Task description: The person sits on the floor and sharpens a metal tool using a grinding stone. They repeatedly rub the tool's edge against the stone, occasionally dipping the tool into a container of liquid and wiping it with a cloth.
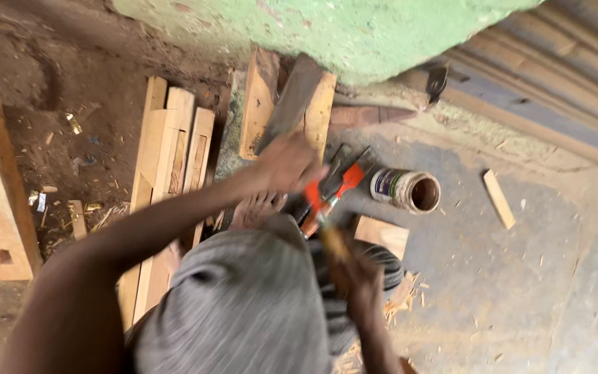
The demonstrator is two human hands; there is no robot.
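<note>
Left hand [286, 165] grips orange-handled tool [327, 194]; right hand [354, 273] clutches wooden handle [333, 242]; motion blurred; slip risks striking knee [243, 305], toppling open tin [406, 190].

Orange tool handles [349, 179], green wall [354, 28], grey striped trousers [243, 305]

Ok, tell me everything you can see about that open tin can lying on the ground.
The tin can lies on its side on the grey floor, open mouth facing right with a dark, rusty-looking inside. Its wall carries a white and dark label. It looks like metal. Neither hand touches it; orange-handled tools lie just left and a small wood block sits below.
</note>
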